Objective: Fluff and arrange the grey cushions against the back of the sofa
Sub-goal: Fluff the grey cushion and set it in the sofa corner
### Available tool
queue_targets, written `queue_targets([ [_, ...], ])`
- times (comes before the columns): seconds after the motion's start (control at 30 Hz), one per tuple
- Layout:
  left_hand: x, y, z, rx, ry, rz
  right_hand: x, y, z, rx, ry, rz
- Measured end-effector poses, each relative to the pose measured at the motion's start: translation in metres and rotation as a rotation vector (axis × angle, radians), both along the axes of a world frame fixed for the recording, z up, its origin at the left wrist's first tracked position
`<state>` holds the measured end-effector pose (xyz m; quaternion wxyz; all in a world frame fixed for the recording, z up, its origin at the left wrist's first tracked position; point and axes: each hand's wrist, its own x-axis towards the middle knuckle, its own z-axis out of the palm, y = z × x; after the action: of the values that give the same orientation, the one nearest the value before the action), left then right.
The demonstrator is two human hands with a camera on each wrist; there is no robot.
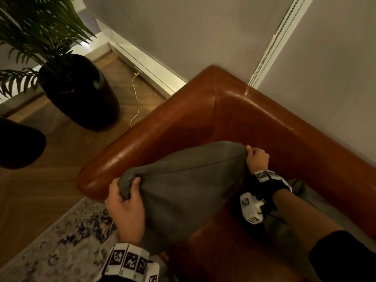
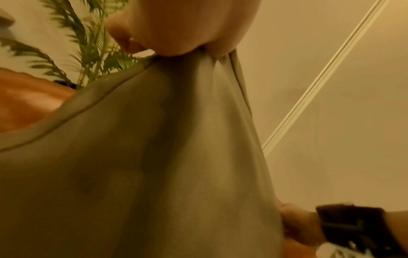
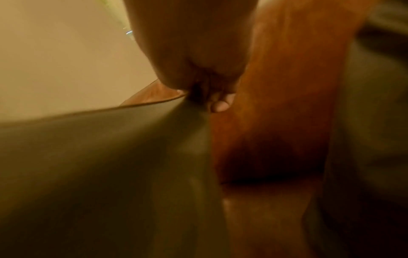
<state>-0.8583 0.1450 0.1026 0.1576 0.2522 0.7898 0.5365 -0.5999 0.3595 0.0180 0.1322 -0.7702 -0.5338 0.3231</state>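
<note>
A grey cushion (image 1: 183,190) hangs over the seat at the corner of a brown leather sofa (image 1: 234,110). My left hand (image 1: 124,202) grips its near left corner, the fabric bunched in my fingers (image 2: 176,34). My right hand (image 1: 256,159) pinches the far right corner (image 3: 198,97), close to the sofa back. The cushion (image 2: 154,157) is stretched between both hands. A second grey cushion (image 1: 305,192) lies on the seat to the right, partly hidden behind my right forearm.
A tall dark pot with a palm plant (image 1: 79,92) stands on the wooden floor left of the sofa arm. A white cable (image 1: 136,98) runs along the floor. A patterned rug (image 1: 61,241) lies in front. The wall (image 1: 203,27) is right behind the sofa.
</note>
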Motion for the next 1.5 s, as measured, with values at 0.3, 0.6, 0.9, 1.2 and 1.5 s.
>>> queue_targets([
  [0.3, 0.041, 0.053, 0.015, -0.140, 0.054, -0.419, -0.088, -0.055, 0.087, 0.212, 0.362, 1.207],
  [0.6, -0.055, -0.068, -0.068, -0.772, -0.056, -0.719, -0.047, -0.034, 0.118, 0.123, 0.855, 0.749],
  [0.9, 0.007, 0.001, -0.016, -0.370, 0.417, -0.657, -0.014, -0.011, 0.087, 0.349, 0.024, 0.493],
  [1.2, 0.023, 0.056, 0.050, 0.020, -0.417, -0.314, -0.087, -0.078, 0.069, 0.331, 0.273, 1.051],
  [1.5, -0.004, -0.053, -0.091, -0.767, -0.467, -0.091, -0.070, -0.041, 0.116, 0.178, 0.467, 0.880],
])
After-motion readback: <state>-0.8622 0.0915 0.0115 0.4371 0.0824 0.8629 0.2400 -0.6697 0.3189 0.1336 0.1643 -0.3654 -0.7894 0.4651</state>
